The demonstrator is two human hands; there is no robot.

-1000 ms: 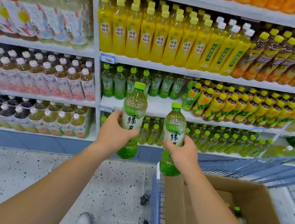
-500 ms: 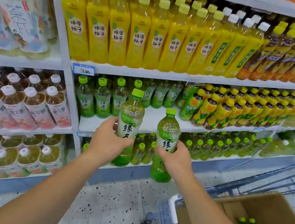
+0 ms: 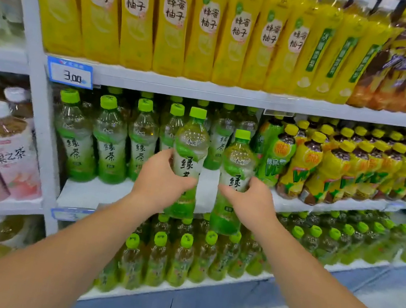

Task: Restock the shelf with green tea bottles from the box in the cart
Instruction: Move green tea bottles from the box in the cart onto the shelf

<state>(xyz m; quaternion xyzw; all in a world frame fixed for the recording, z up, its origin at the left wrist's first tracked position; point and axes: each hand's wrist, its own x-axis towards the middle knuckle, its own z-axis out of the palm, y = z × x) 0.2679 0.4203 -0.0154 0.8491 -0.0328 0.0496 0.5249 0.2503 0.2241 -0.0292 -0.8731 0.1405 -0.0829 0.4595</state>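
Head view looks closely at a drinks shelf unit (image 3: 42,98), and the person holds two green tea bottles in front of its middle level. The left hand (image 3: 161,182) is closed around the label part of the left bottle (image 3: 191,143), and the right hand (image 3: 250,203) grips the right bottle (image 3: 238,160) in the same way. Both bottles are upright, near each other but apart. Their bottoms hang lower than the front edge of the middle shelf board (image 3: 97,195), so they are not yet set down. On that board the standing green tea bottles (image 3: 109,142) fill the left part, and bottles with yellow and green labels (image 3: 299,168) stand just to the right of the held pair. The box and the cart are not in view. Several things could go wrong from here. If the bottles go forward without being lifted, their bottoms may strike the board edge and twist in the grip. If they are lifted too much, the caps may hit the board above, the one with the price tag (image 3: 69,73). A push that goes too deep could tip the bottles standing behind. The right bottle is close to the yellow-labelled row, so it could knock that row or land in the wrong lane. Each hand carries one bottle alone, so no free hand could catch a slip.
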